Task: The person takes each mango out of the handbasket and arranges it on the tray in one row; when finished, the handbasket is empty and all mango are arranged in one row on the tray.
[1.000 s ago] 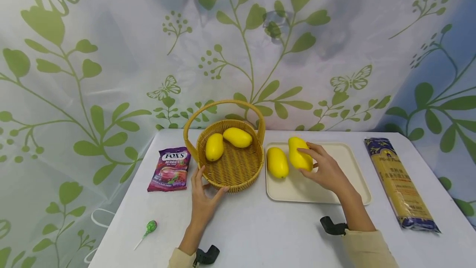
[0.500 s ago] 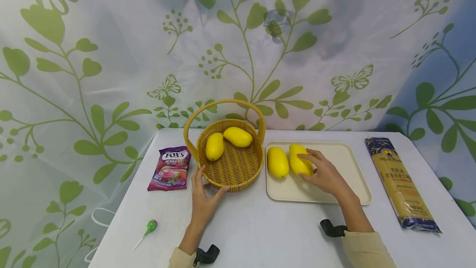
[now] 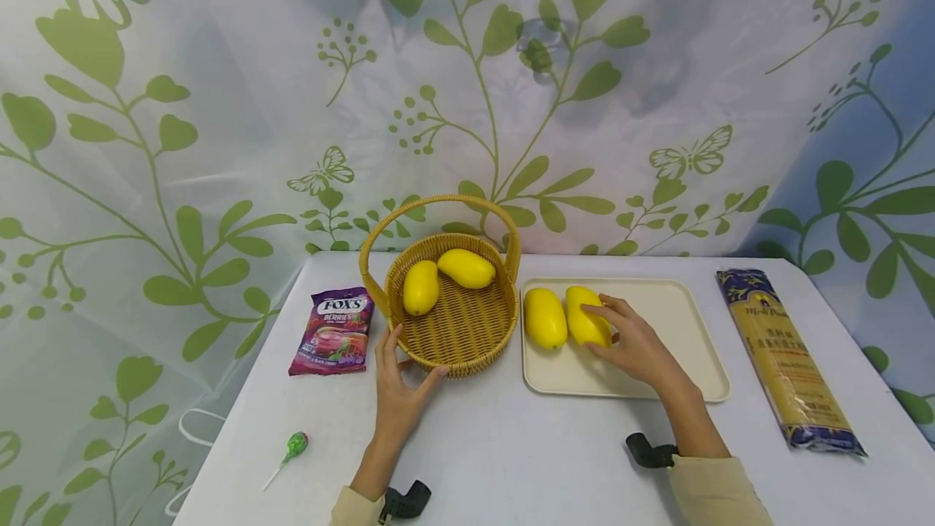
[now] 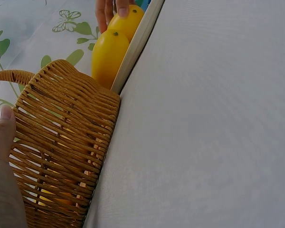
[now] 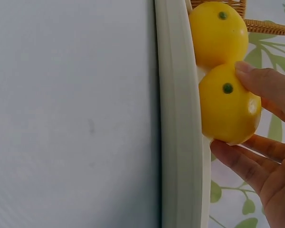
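My right hand (image 3: 637, 341) holds a yellow mango (image 3: 587, 316) on the cream tray (image 3: 679, 331), thumb and fingers on opposite sides of it in the right wrist view. A second mango (image 3: 545, 319) lies against it on the left side of the tray. My left hand (image 3: 402, 404) rests on the near left side of a wicker basket (image 3: 467, 364), fingers spread and thumb (image 4: 2, 133) against its outer wall. Inside the basket lie two more mangoes, one at the left (image 3: 421, 288) and one at the back (image 3: 466, 269). The basket's arched handle stands upright.
A purple candy bag (image 3: 336, 331) lies left of the basket. Nearer the front is a green-wrapped lollipop (image 3: 295, 446). A long pack of noodles (image 3: 785, 360) lies right of the tray. A leaf-patterned curtain (image 3: 467, 104) hangs behind the white table (image 3: 511, 461).
My right hand has lowered the mango onto the tray and shifted it slightly left against the other mango. The left hand and the basket have stayed in place.
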A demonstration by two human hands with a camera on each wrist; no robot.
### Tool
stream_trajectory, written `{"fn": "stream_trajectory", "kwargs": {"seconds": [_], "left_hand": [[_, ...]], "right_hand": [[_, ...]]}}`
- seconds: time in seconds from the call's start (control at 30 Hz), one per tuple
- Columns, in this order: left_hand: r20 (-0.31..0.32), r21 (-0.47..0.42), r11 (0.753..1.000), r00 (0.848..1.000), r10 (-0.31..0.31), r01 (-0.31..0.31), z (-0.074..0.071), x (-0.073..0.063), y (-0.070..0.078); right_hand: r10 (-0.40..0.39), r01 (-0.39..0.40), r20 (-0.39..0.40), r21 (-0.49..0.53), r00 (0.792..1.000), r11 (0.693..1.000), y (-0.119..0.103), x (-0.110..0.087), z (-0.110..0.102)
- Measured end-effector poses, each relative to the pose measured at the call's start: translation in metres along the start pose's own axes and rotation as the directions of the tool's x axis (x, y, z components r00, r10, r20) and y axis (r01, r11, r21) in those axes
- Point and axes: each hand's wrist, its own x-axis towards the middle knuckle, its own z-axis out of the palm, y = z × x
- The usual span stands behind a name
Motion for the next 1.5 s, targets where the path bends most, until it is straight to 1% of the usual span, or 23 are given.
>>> {"fn": "stream_trajectory", "kwargs": {"seconds": [0.17, 0.4, 0.6, 0.8, 0.9, 1.03, 1.13, 1.3, 1.5], "left_hand": [[-0.002, -0.004, 1.0, 1.0, 0.011, -0.011, 0.0, 0.001, 0.001], [-0.009, 0.004, 1.0, 1.0, 0.015, -0.014, -0.001, 0.0, 0.0], [-0.014, 0.015, 0.999, 0.999, 0.04, -0.04, -0.001, 0.0, -0.002], [-0.01, 0.006, 1.0, 1.0, 0.027, -0.027, -0.001, 0.001, -0.002], [-0.006, 0.002, 1.0, 1.0, 0.02, -0.02, -0.001, 0.002, -0.002], [-0.002, -0.006, 1.0, 1.0, 0.022, -0.022, -0.001, 0.002, -0.002], [-0.003, -0.007, 1.0, 1.0, 0.02, -0.02, -0.002, 0.003, -0.001], [0.001, -0.012, 1.0, 1.0, -0.001, 0.001, -0.002, 0.002, -0.001], [0.004, -0.024, 1.0, 1.0, 0.006, -0.006, -0.001, 0.002, 0.001]], "right_hand": [[-0.006, 0.006, 0.0, -0.003, 1.0, 1.0, 0.001, 0.0, 0.001], [0.01, -0.01, 0.016, 0.002, 1.0, 1.0, 0.0, 0.0, 0.003], [0.017, -0.016, 0.042, -0.028, 0.999, 0.999, -0.003, -0.001, 0.002], [-0.005, 0.007, 0.034, -0.064, 0.999, 0.998, -0.011, -0.002, -0.003], [-0.03, 0.03, 0.003, -0.08, 1.0, 0.996, -0.019, 0.0, -0.008], [-0.08, 0.076, -0.038, -0.097, 0.996, 0.992, -0.034, 0.006, -0.018], [-0.108, 0.104, -0.045, -0.091, 0.993, 0.99, -0.048, 0.014, -0.024], [-0.127, 0.126, -0.015, -0.056, 0.992, 0.99, -0.068, 0.025, -0.025], [-0.127, 0.127, 0.029, -0.008, 0.992, 0.992, -0.085, 0.038, -0.011]]}}
